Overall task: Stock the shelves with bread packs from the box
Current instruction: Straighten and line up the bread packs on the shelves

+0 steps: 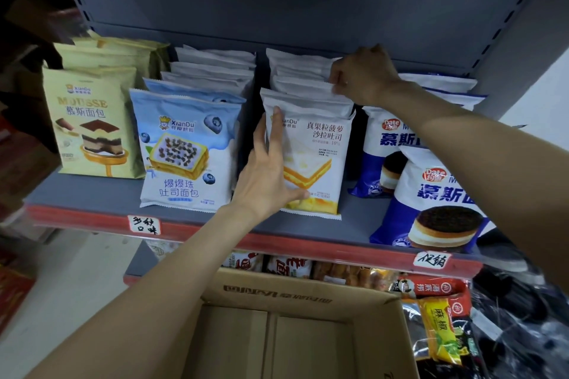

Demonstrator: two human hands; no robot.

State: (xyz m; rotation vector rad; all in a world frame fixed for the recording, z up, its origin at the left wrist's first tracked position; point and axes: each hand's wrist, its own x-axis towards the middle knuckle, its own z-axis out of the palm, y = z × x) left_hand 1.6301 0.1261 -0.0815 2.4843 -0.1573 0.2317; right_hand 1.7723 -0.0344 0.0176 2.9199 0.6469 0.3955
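A row of white pineapple toast bread packs [314, 144] stands upright in the middle of the grey shelf [101, 194]. My left hand [268, 169] lies flat against the front pack's left side, fingers straight, thumb stretched across its lower front. My right hand [363, 75] reaches over the row and pinches the top edge of a rear pack [304, 84] with curled fingers. The cardboard box [277, 329] sits open below the shelf, and its visible inside shows only bare cardboard.
Yellow mousse bread packs [92, 123] and blue blueberry toast packs [184, 148] fill the shelf's left side. Blue-and-white mousse cake packs [437, 200] stand at the right. Red price rail [308, 244] with handwritten labels edges the shelf. Snack packs [437, 326] lie lower right.
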